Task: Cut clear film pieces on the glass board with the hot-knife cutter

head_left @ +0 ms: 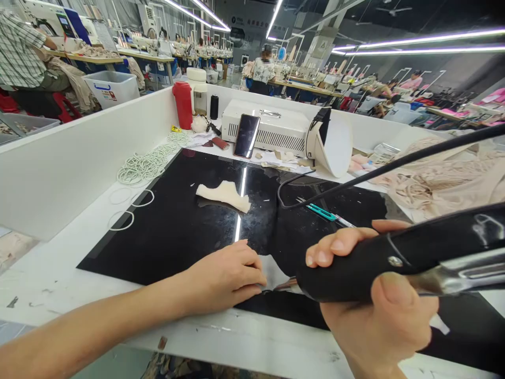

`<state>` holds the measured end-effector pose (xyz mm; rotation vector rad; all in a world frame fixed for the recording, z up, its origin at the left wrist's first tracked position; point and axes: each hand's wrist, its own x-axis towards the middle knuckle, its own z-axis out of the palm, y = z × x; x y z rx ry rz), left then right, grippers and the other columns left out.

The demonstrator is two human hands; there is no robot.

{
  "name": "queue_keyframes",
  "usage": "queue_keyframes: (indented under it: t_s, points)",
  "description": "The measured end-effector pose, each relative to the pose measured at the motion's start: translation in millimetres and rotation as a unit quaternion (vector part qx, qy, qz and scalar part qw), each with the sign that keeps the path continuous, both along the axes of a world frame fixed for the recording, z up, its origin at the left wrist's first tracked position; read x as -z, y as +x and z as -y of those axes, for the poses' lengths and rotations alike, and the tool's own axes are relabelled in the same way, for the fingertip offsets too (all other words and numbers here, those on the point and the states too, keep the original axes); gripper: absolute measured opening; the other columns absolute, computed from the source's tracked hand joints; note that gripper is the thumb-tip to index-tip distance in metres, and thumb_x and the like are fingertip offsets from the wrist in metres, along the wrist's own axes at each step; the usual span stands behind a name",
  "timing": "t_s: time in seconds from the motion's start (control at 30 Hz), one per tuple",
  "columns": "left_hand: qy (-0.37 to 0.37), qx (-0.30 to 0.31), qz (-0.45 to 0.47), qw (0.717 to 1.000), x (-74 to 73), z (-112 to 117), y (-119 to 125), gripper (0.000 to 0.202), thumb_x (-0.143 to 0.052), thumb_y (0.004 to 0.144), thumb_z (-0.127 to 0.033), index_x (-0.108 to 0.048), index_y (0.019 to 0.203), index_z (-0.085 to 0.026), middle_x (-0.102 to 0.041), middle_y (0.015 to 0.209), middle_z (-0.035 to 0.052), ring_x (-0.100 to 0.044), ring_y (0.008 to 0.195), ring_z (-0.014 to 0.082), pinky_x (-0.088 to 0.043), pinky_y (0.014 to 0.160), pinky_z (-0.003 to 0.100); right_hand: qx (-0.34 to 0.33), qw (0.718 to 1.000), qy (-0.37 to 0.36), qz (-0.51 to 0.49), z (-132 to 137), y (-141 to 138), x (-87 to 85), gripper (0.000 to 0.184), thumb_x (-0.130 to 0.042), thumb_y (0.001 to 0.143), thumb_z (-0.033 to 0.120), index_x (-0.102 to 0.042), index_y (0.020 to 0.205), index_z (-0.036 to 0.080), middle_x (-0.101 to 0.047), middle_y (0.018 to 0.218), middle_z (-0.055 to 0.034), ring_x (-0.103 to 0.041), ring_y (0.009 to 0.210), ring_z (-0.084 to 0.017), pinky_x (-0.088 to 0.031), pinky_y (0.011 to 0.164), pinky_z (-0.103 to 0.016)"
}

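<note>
My right hand (379, 300) is wrapped round the black handle of a corded tool (426, 252), held low over the front of a glossy black work mat (169, 226). Its metal tip end points toward my left hand (229, 276). The left hand lies knuckles up on the mat with fingers curled, pressing a small thin piece of material (274, 273) that shows just past the fingertips. The tool's black cable (374, 171) arcs up and away to the right. A cream fabric piece (224, 195) lies further back on the mat.
White partition walls (59, 163) enclose the bench. White elastic loops (142, 166) lie at the left, a phone (245, 136) leans on a white machine (272, 129), teal-handled snips (321, 211) rest on the mat, beige garments (442, 181) are piled right. Other workers sit beyond.
</note>
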<state>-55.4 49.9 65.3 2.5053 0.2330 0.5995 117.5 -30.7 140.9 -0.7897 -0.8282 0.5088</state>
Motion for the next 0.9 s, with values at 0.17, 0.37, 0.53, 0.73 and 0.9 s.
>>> queue_keyframes:
  t_s: [0.17,0.37,0.53,0.73,0.9]
  points:
    - [-0.004,-0.001,0.003,1.0,-3.4,2.4,1.6,0.013,-0.065,0.102,-0.016,-0.076,0.107,-0.02,-0.07,0.103,0.0043,-0.067,0.099,0.0176,-0.036,0.125,0.046,-0.01,1.0,0.006,0.013,-1.6,-2.2,4.9,0.043,-0.091,0.074,0.037,-0.068,0.108,0.024,-0.071,0.075,0.0038,-0.063,0.057,-0.015,-0.059,0.053,-0.029]
    - [-0.004,0.001,0.01,1.0,-2.9,1.8,3.1,0.013,-0.065,0.102,-0.017,-0.077,0.105,-0.018,-0.07,0.1,0.0045,-0.068,0.096,0.0172,-0.039,0.123,0.044,-0.026,0.999,-0.004,0.032,1.8,0.8,5.1,0.04,-0.089,0.079,0.034,-0.067,0.111,0.025,-0.07,0.078,0.0037,-0.064,0.059,-0.015,-0.06,0.054,-0.029]
    - [-0.006,0.007,-0.006,1.0,-6.6,-0.3,1.7,0.012,-0.071,0.099,-0.018,-0.076,0.11,-0.02,-0.072,0.11,0.0061,-0.068,0.105,0.0195,-0.035,0.126,0.048,-0.019,0.999,-0.01,0.041,-1.1,9.6,4.7,0.042,-0.09,0.076,0.035,-0.067,0.11,0.025,-0.069,0.077,0.0038,-0.063,0.059,-0.016,-0.058,0.053,-0.029]
    - [-0.046,0.028,-0.054,0.997,-16.2,-3.2,-1.9,0.022,-0.079,0.093,-0.019,-0.075,0.114,-0.022,-0.073,0.121,0.0054,-0.066,0.118,0.0236,-0.027,0.129,0.053,0.027,0.999,-0.02,0.024,-3.9,12.6,1.0,0.037,-0.085,0.074,0.034,-0.066,0.103,0.024,-0.067,0.072,0.0043,-0.06,0.055,-0.016,-0.056,0.05,-0.031]
    - [-0.044,0.036,-0.051,0.997,-18.2,-4.7,-1.8,0.023,-0.079,0.092,-0.02,-0.074,0.115,-0.022,-0.073,0.123,0.0059,-0.065,0.117,0.0236,-0.03,0.126,0.05,0.007,1.0,-0.019,0.013,0.8,-2.8,-1.9,0.038,-0.086,0.074,0.037,-0.066,0.104,0.025,-0.066,0.071,0.004,-0.058,0.054,-0.015,-0.053,0.048,-0.029]
